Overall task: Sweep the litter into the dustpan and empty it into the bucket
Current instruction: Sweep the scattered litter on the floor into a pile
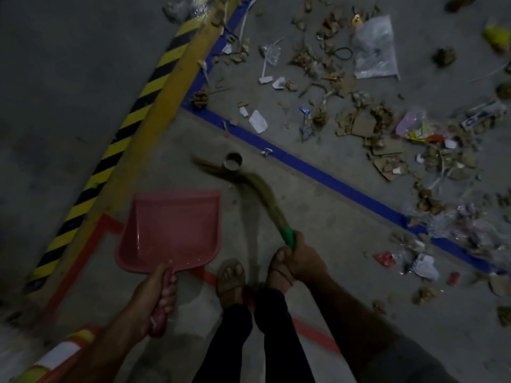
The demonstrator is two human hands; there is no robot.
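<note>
Left hand [154, 295]: fingers curled round the handle of a pink dustpan [171, 230]; the pan is held near left, its mouth pointing far, nothing seen in it.

Right hand [300, 259]: fingers clamped on the green handle of a broom [257, 192]; the bristles are bent on the floor [318, 222] just far of the dustpan, touching a small tape roll [233, 163].

Litter [359, 106]: paper scraps, cardboard pieces, dry leaves and a clear plastic bag are spread across the far right, mostly beyond a blue tape line [318, 172], well apart from the dustpan.

Yellow-and-black striped strip [121, 134]: laid along the left, beside a yellow line.

Red tape line [91, 241]: near the dustpan.

Sandalled feet [231, 277]: seen between the two hands.

Bucket: none made out in this view.
</note>
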